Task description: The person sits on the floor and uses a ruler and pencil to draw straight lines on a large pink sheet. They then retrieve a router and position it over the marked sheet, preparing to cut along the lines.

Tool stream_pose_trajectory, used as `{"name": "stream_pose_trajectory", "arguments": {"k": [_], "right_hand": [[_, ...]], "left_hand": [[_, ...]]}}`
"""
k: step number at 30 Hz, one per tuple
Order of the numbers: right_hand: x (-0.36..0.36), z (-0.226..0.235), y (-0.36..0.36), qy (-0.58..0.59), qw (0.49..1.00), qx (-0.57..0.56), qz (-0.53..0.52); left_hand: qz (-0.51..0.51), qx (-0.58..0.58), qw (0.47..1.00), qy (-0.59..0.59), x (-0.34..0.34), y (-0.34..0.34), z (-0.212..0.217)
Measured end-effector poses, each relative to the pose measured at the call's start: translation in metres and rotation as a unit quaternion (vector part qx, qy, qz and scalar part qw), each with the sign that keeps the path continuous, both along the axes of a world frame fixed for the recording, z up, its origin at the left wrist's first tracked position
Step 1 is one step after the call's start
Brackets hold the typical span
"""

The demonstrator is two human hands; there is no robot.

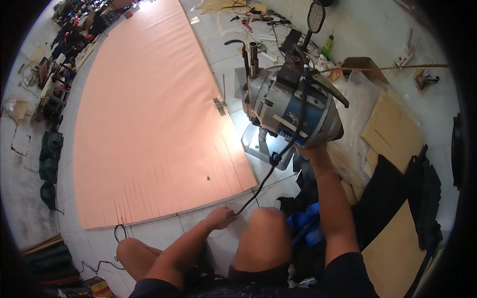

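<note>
A straight-knife fabric cutting machine [310, 111], with a grey motor and a blue band, stands to the right of a long pink sheet stack [149, 114]. My right hand [309, 149] reaches in behind the motor and is closed on the machine; its fingers are mostly hidden by the motor body. The machine's flat metal base plate [263, 149] is lit by a bright light at the stack's edge. Near my knees, my left hand [222, 217] is closed around the black power cord [258, 187], which runs up over the motor.
Narrow slits run into the stack's near edge. A small metal piece [219, 106] lies on its right edge. Black fabric scraps [385, 186], tan sheets [395, 131] and clear plastic [350, 107] are heaped at right. A green bottle [328, 45] stands by the wall; clutter lines the left.
</note>
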State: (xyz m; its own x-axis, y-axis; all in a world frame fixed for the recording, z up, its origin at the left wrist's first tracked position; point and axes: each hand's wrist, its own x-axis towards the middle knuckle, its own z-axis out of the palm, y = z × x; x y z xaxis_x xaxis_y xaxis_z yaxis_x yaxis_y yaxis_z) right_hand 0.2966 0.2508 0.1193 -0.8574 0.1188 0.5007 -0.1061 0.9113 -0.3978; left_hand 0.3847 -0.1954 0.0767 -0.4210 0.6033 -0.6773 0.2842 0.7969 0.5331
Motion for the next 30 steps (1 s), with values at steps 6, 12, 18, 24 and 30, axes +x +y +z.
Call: {"name": "stream_pose_trajectory", "arguments": {"k": [6, 12, 18, 24, 30], "right_hand": [[-0.002, 0.007, -0.019, -0.114, 0.993, -0.024, 0.007], [0.031, 0.008, -0.037, -0.132, 0.991, 0.005, -0.007], [0.08, 0.0, -0.062, -0.139, 0.989, 0.026, -0.037], [0.134, 0.003, -0.072, -0.151, 0.986, 0.044, -0.064], [0.194, 0.015, -0.079, -0.163, 0.979, 0.059, -0.11]], "left_hand": [[-0.17, -0.087, 0.975, -0.11, -0.044, -0.086, 0.086], [-0.158, -0.289, 0.924, -0.192, -0.113, -0.081, 0.175], [-0.304, -0.262, 0.888, -0.225, -0.124, -0.088, 0.1], [-0.346, -0.273, 0.824, -0.357, -0.096, -0.059, 0.005], [-0.461, -0.274, 0.811, -0.232, -0.096, 0.008, -0.005]]}}
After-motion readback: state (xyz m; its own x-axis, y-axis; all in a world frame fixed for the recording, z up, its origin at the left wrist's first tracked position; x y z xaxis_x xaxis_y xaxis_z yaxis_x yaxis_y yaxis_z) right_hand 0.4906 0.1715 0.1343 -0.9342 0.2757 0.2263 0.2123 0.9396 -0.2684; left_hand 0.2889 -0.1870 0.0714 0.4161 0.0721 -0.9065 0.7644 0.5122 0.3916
